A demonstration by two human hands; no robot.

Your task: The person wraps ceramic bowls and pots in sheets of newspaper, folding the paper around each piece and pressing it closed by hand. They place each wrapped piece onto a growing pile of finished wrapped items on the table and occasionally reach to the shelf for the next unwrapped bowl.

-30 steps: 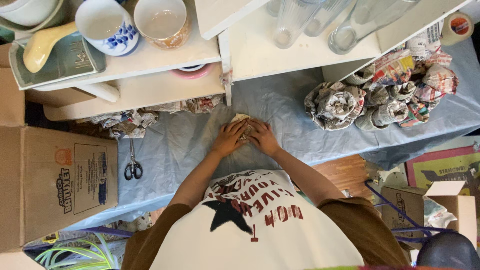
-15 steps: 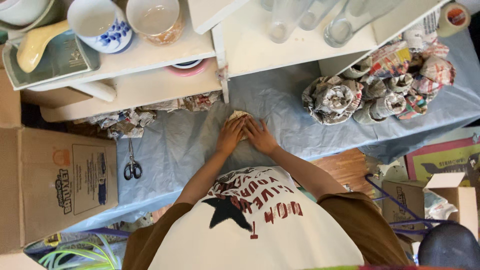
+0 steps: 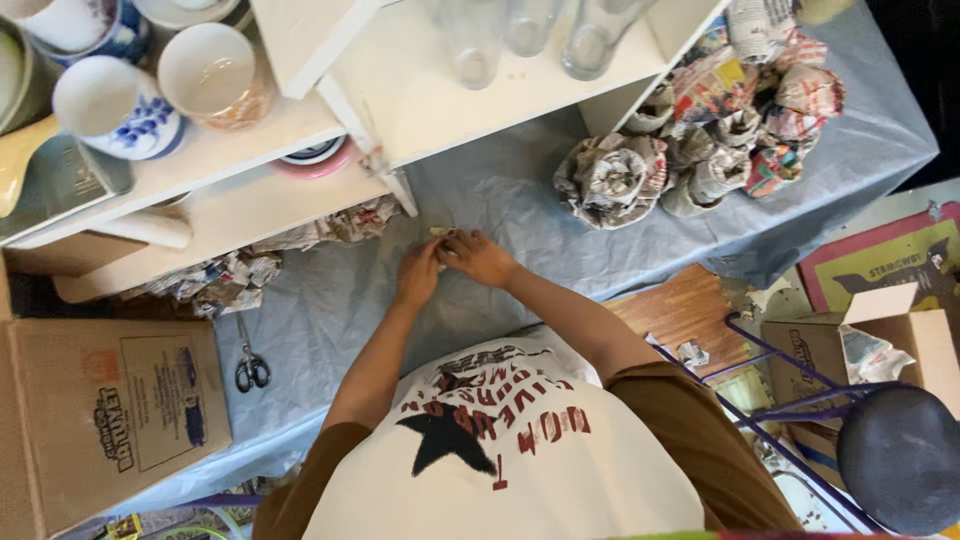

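Under both hands' fingers (image 3: 440, 252): sm. paper-wrapped item (image 3: 440, 233)

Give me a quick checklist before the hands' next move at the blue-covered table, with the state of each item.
1. Both hands on the work: left hand and right hand meet over one small pale object - ok.
2. What the object is, and how it is gripped: mostly hidden by fingers - cannot tell.
3. Bare blue sheet around the hands - ok.
4. Scissors lie apart, off to the person's left - ok.
5. Newspaper-wrapped bundles sit clear on the right - ok.
6. Glasses on the white shelf above stand upright - ok.
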